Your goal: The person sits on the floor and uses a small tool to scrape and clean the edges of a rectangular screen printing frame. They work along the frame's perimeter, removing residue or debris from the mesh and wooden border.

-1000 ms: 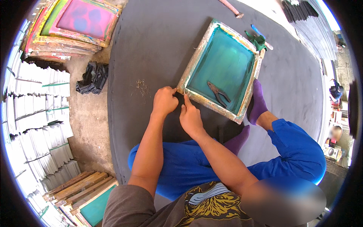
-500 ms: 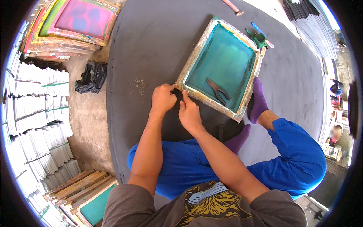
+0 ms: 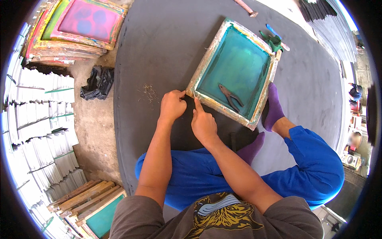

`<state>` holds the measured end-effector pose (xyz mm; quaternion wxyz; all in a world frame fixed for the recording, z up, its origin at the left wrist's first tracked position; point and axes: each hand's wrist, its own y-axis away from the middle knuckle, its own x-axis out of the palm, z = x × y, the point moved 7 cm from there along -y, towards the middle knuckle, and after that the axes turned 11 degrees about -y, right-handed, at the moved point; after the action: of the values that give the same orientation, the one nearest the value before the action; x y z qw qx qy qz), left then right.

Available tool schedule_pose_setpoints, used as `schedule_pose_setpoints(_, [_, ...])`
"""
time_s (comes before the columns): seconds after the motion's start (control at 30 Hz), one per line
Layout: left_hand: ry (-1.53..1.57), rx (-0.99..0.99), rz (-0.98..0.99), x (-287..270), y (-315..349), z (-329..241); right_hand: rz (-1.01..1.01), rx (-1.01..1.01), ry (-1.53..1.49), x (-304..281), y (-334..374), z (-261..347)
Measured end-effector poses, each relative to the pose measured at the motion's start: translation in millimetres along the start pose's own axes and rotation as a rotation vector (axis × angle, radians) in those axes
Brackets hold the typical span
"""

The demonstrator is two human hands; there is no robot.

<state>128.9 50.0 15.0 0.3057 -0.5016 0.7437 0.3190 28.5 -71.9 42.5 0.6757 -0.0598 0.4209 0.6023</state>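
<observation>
A wooden screen printing frame (image 3: pixel 223 112) with teal mesh lies tilted across the dark work surface. My left hand (image 3: pixel 173 106) is closed at its near-left corner, fingertips pinched against the wood; whatever is inside the fist is hidden. Close beside it, my right hand (image 3: pixel 205 125) reaches its index finger to the near edge of the frame. The thumb stands apart from that finger, and the other fingers are curled. A pair of pliers (image 3: pixel 229 96) rests on the mesh, away from both hands.
Small wire bits, perhaps staples (image 3: pixel 149 93), lie left of my hands. A hammer (image 3: pixel 248 8) and a green cloth (image 3: pixel 273 42) lie beyond. My purple-socked foot (image 3: pixel 273 105) is against the frame's right side. Stacked screens (image 3: pixel 71 49) and a black plastic bag (image 3: pixel 97 82) are on the left.
My right index finger has straightened a little along the frame's edge, and its thumb has drawn away from it. The left hand stays at the corner. The whole view has shifted slightly.
</observation>
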Motion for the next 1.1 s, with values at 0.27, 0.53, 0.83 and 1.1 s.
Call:
schedule_pose_setpoints(0.27, [-0.004, 0.084, -0.086, 2.3, 2.8, 1.1, -0.155, -0.021, -0.272, 22.8, -1.2, -8.8])
schedule_pose_setpoints(0.53, [-0.008, 0.021, -0.011, 2.8, -0.3, 7.5, -0.074, 0.192, -0.934, 48.2, -6.6, -37.5])
schedule_pose_setpoints(0.83, [-0.011, 0.046, -0.029, 4.9, -1.6, 2.1, -0.231, -0.206, -0.295, 23.9, -9.1, -27.8])
schedule_pose_setpoints(1.1, [0.04, -0.048, 0.059, -0.3, -5.1, 1.9, 0.003, 0.199, -0.814, 29.7, -11.9, -42.4])
